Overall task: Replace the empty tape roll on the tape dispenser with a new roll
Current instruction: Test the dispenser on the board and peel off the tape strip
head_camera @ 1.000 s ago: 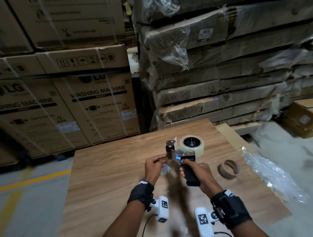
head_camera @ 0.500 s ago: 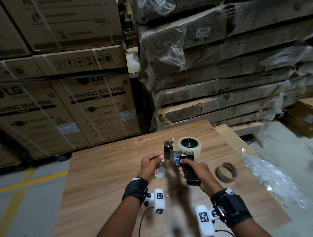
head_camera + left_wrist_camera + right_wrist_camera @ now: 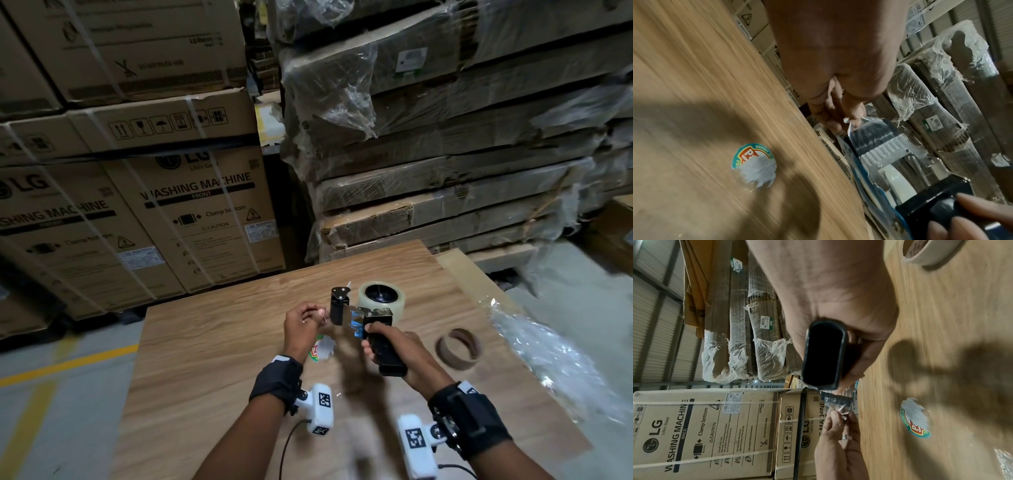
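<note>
My right hand [image 3: 394, 346] grips the tape dispenser [image 3: 368, 320] above the table [image 3: 205, 342], new roll [image 3: 382, 297] mounted; left hand [image 3: 303, 323] pinches the tape end [image 3: 849, 125]; I'd pull it straight, flat over the teeth

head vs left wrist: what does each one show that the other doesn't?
Head only: the new tape roll seated on the tape dispenser, the empty core lying on the table, and both wrists. Left wrist only: the tape end pinched in the left hand's fingers, leading toward the serrated blade. Both: the torn sticker, and the right hand gripping the handle.
</note>
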### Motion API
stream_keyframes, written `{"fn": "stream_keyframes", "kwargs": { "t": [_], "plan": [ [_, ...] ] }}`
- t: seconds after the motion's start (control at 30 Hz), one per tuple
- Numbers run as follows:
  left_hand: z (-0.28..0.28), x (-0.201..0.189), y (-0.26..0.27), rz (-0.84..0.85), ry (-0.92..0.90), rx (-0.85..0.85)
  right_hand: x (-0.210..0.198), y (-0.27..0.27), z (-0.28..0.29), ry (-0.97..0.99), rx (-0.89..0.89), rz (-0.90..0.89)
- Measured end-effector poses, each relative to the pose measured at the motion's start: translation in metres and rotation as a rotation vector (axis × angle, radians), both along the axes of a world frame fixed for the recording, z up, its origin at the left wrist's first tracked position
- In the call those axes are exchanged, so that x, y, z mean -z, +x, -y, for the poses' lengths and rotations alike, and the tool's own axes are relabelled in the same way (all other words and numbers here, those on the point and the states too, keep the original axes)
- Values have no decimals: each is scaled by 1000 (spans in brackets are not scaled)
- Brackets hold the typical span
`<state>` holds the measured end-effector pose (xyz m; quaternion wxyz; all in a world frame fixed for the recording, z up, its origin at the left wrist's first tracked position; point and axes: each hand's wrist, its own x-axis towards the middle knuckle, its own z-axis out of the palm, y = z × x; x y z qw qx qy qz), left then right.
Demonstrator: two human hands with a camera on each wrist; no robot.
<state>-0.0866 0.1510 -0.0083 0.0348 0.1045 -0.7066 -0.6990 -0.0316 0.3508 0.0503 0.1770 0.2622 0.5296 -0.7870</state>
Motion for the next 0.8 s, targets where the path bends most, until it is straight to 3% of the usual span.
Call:
{"fn": "stream_keyframes", "kwargs": {
  "t": [0.23,0.53,0.7,0.8],
  "plan": [
    [5,-11,-4,-90,-149,64,1,-10,-14,-66,-118,60],
    [17,-26,-15,4,-107,211,-6,-23,-27,-77,-265,112],
    [25,-34,-26,70,-12,290,-4,-33,-29,-93,-261,151],
    [28,-34,-34,65,-45,294,3,-39,-27,-91,-243,157]
  ]
}}
